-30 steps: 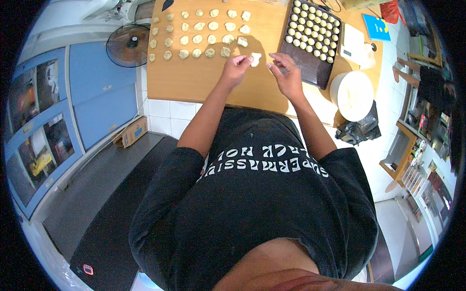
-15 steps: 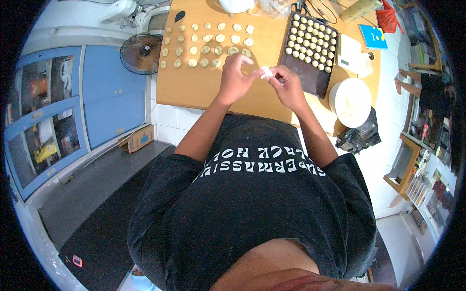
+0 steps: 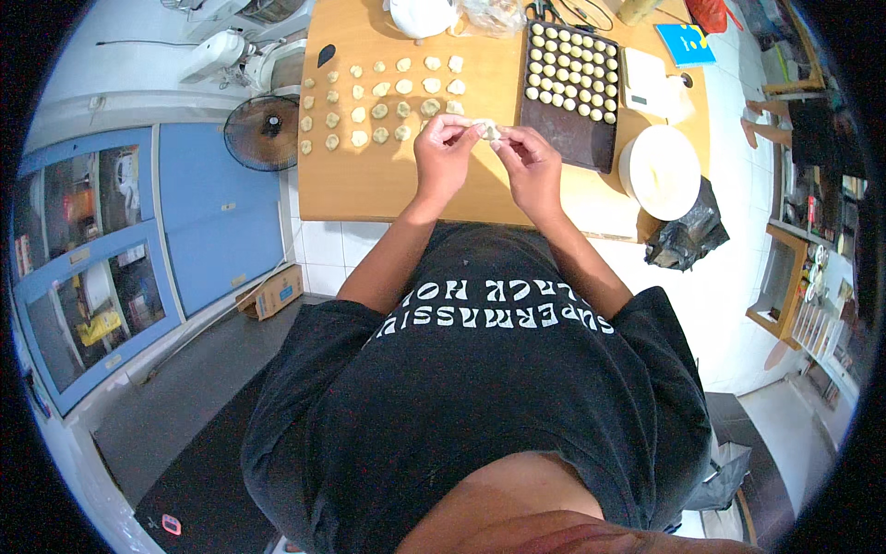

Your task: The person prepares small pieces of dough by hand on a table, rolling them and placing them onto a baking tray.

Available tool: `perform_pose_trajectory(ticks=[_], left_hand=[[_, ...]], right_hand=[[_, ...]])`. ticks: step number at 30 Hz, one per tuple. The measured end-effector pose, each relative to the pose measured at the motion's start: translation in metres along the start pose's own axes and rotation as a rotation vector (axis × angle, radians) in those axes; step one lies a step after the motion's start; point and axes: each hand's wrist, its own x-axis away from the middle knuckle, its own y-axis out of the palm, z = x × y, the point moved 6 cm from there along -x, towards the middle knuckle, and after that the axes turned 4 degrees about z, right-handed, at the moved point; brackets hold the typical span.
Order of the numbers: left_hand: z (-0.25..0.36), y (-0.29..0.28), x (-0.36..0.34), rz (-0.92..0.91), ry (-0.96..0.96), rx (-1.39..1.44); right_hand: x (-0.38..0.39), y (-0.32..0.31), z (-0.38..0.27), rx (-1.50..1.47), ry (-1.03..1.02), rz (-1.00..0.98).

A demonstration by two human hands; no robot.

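Note:
My left hand and my right hand meet over the wooden table, both pinching a small pale piece of dough between fingertips. Several rows of small, irregular dough pieces lie on the table to the left, some just past my left hand. To the right, a dark baking tray holds many round dough balls in rows in its back part; its front part shows bare. A white bowl with pale contents stands at the table's right front, beside my right hand.
A white scale, a blue booklet, a red bag and clear plastic sit toward the back. A fan stands left of the table, a black bag at its right front. Someone's bare legs show at the right.
My hands have come together around the dough piece, and the right fingers now pinch it alongside the left. The view has shifted slightly, with more of the table's back showing.

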Motion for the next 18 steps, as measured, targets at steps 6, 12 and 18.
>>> perform_pose_trajectory(ticks=[6,12,18], left_hand=[[-0.001,-0.015,0.008,-0.136,-0.131,-0.033],[0.015,-0.047,0.002,-0.208,-0.194,0.090],[0.023,-0.093,-0.015,-0.222,-0.247,0.064]], right_hand=[[0.009,0.010,-0.014,-0.009,0.007,0.141],[0.022,0.048,-0.047,0.236,-0.353,0.197],[0.021,0.089,-0.025,-0.010,-0.048,0.135]])
